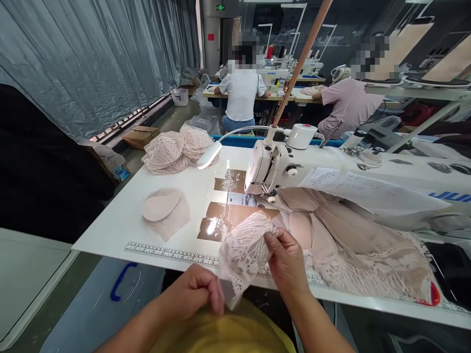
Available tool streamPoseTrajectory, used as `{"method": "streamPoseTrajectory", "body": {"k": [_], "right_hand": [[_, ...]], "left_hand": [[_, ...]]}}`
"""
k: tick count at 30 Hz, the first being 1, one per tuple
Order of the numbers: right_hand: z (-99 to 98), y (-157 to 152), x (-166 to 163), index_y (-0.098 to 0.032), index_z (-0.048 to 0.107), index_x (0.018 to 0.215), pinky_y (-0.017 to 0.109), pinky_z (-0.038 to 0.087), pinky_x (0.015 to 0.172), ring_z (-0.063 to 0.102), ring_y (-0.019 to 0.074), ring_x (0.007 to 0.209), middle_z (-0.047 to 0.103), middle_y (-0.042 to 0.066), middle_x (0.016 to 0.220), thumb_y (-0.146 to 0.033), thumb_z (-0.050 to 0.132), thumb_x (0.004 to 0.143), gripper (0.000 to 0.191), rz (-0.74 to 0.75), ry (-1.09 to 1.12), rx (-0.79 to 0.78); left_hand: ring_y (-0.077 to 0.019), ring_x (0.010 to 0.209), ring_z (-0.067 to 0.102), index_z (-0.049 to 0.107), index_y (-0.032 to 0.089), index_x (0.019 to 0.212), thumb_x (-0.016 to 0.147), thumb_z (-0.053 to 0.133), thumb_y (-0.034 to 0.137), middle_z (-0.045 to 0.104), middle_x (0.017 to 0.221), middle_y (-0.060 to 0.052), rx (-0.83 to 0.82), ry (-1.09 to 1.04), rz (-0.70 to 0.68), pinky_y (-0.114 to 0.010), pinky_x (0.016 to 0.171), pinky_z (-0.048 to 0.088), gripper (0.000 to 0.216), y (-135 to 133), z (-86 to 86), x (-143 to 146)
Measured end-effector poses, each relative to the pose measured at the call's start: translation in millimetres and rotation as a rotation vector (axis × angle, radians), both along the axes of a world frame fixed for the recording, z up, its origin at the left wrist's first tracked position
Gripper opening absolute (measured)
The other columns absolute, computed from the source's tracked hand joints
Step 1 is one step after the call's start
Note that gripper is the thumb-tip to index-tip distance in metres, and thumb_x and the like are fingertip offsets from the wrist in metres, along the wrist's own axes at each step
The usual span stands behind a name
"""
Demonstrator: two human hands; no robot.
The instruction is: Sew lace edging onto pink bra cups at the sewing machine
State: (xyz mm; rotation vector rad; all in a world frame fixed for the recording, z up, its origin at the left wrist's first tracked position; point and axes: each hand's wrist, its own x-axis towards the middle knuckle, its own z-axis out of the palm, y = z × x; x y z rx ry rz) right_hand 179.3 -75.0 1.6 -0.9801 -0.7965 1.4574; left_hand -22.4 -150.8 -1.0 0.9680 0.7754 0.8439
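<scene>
A piece of pale pink lace fabric [245, 245] hangs between my two hands, in front of the sewing machine [272, 171]. My right hand [289, 260] pinches its upper right edge between thumb and fingers. At its lower left, my left hand [198, 289] is closed on the sheer edge; the curled fingers partly hide that grip. Right of my right hand, a heap of beige mesh and lace pieces [342, 245] lies under the machine arm. A smooth oval cup piece [162, 203] rests on lace fabric at the left of the white table [110, 225].
Stacked lace pieces [172, 149] stand at the table's back left, near a lamp head [209, 156]. Brown tape [224, 215] covers the table by the needle. A ruler strip [169, 252] follows the front edge. A dark phone [451, 269] lies right. Two people sit at machines ahead.
</scene>
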Motion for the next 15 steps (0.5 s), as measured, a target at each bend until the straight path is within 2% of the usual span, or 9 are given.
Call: {"method": "streamPoseTrajectory", "body": {"k": [1, 3, 5, 6, 7, 8, 11, 13, 15], "right_hand": [[2.4, 2.5, 2.6, -0.021, 0.064, 0.068, 0.024, 0.045, 0.058, 0.051, 0.0123, 0.058, 0.059, -0.002, 0.063, -0.037, 0.081, 0.064, 0.024, 0.040, -0.016, 0.013], [7.6, 4.3, 4.1, -0.021, 0.066, 0.072, 0.024, 0.045, 0.058, 0.053, 0.0124, 0.060, 0.061, -0.001, 0.067, -0.035, 0.079, 0.067, 0.021, 0.219, -0.103, 0.055], [12.8, 2.7, 0.6, -0.020, 0.067, 0.075, 0.024, 0.044, 0.059, 0.053, 0.0130, 0.063, 0.061, 0.000, 0.071, -0.034, 0.076, 0.072, 0.018, 0.423, -0.233, 0.120], [15.3, 1.3, -2.1, -0.020, 0.067, 0.077, 0.024, 0.044, 0.060, 0.054, 0.0133, 0.064, 0.061, 0.000, 0.072, -0.034, 0.074, 0.074, 0.016, 0.497, -0.297, 0.160], [17.5, 0.1, -5.0, -0.020, 0.067, 0.078, 0.024, 0.044, 0.061, 0.054, 0.0136, 0.065, 0.062, 0.000, 0.072, -0.035, 0.073, 0.076, 0.016, 0.545, -0.358, 0.200], [19.5, -0.6, -7.4, -0.020, 0.067, 0.078, 0.024, 0.043, 0.060, 0.053, 0.0138, 0.065, 0.062, 0.000, 0.071, -0.035, 0.070, 0.078, 0.016, 0.570, -0.418, 0.238], [24.4, 1.5, -11.3, -0.020, 0.066, 0.074, 0.026, 0.043, 0.060, 0.054, 0.0150, 0.064, 0.062, 0.001, 0.070, -0.036, 0.065, 0.082, 0.017, 0.548, -0.593, 0.350], [26.9, 5.5, -11.8, -0.020, 0.066, 0.070, 0.028, 0.044, 0.063, 0.057, 0.0171, 0.069, 0.064, 0.002, 0.073, -0.034, 0.063, 0.083, 0.019, 0.475, -0.672, 0.424], [28.9, 9.6, -11.9, -0.021, 0.063, 0.064, 0.028, 0.044, 0.063, 0.059, 0.0185, 0.071, 0.065, 0.003, 0.073, -0.032, 0.062, 0.082, 0.021, 0.395, -0.718, 0.460]], "left_hand": [[-0.0142, 0.058, 0.060, 0.066, 0.013, 0.055, 0.077, 0.063, 0.015, 0.067, 0.062, -0.006, 0.098, 0.041, -0.022, -0.025, 0.060, 0.046, 0.022, 4.0, 6.5, -10.9], [-0.0189, 0.080, 0.063, 0.071, 0.017, 0.079, 0.079, 0.064, 0.020, 0.070, 0.088, -0.008, 0.261, 0.148, 0.104, -0.029, 0.074, 0.049, 0.008, 14.8, 22.2, -28.0], [-0.0254, 0.111, 0.054, 0.063, 0.023, 0.116, 0.072, 0.074, 0.024, 0.060, 0.123, -0.009, 0.400, 0.364, 0.198, -0.034, 0.096, 0.042, 0.045, 27.3, 36.9, -34.5], [-0.0268, 0.117, 0.049, 0.057, 0.024, 0.124, 0.067, 0.078, 0.025, 0.055, 0.129, -0.009, 0.441, 0.471, 0.196, -0.035, 0.100, 0.039, 0.060, 33.6, 42.0, -33.9], [-0.0263, 0.115, 0.049, 0.055, 0.024, 0.125, 0.066, 0.079, 0.027, 0.056, 0.127, -0.008, 0.451, 0.543, 0.155, -0.034, 0.099, 0.039, 0.064, 39.4, 45.1, -31.4], [-0.0240, 0.105, 0.053, 0.057, 0.023, 0.121, 0.067, 0.078, 0.029, 0.060, 0.117, -0.007, 0.434, 0.575, 0.101, -0.031, 0.092, 0.042, 0.058, 44.6, 46.0, -27.9], [-0.0133, 0.071, 0.050, 0.063, 0.016, 0.093, 0.077, 0.069, 0.035, 0.057, 0.081, 0.000, 0.338, 0.515, -0.035, -0.022, 0.063, 0.041, 0.026, 54.9, 39.4, -16.8], [-0.0111, 0.066, 0.045, 0.063, 0.014, 0.085, 0.079, 0.066, 0.036, 0.051, 0.074, 0.002, 0.308, 0.466, -0.058, -0.021, 0.059, 0.036, 0.024, 58.3, 33.7, -12.6], [-0.0117, 0.068, 0.045, 0.063, 0.013, 0.086, 0.081, 0.065, 0.036, 0.051, 0.075, 0.001, 0.292, 0.424, -0.065, -0.021, 0.060, 0.037, 0.025, 61.3, 32.0, -11.1]]}}
